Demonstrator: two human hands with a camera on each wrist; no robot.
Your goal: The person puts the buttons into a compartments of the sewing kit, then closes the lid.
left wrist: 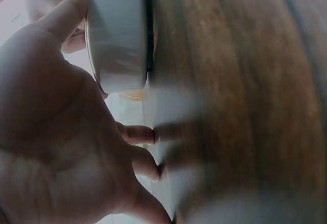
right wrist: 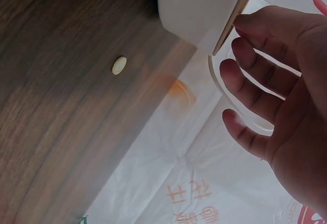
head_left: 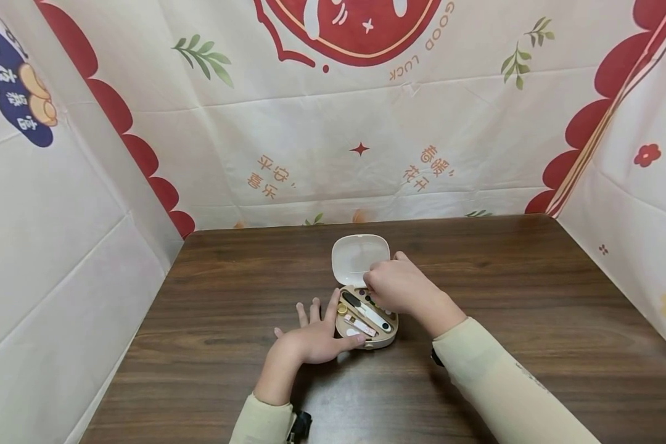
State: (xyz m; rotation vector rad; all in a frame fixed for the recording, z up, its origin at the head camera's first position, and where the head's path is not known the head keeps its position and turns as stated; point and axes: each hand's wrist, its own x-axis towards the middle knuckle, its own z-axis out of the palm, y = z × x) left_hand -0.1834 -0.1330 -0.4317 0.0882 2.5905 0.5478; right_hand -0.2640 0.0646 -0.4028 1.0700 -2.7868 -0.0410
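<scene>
A sewing-kit-like case (head_left: pixel 385 340) lies on the table with its white lid (head_left: pixel 355 253) tipped back. Inside are a white tool with a black end (head_left: pixel 369 312), a pink-and-white strip-shaped piece (head_left: pixel 361 325), a gold ring-shaped piece (head_left: pixel 341 309) and several small coloured items along the right side. My left hand (head_left: pixel 311 341) is spread against the case's left side, thumb on the front rim, index finger by the back left edge. My right hand (head_left: pixel 402 287) bends over the right compartment, thumb and fingertips at the rim in the right wrist view; I cannot tell whether it pinches anything.
A small pale oval piece (right wrist: pixel 119 65) lies on the wooden table (head_left: pixel 227 290) near the case in the right wrist view. Behind the table hangs a printed white cloth (head_left: pixel 322 135), with more cloth down both sides.
</scene>
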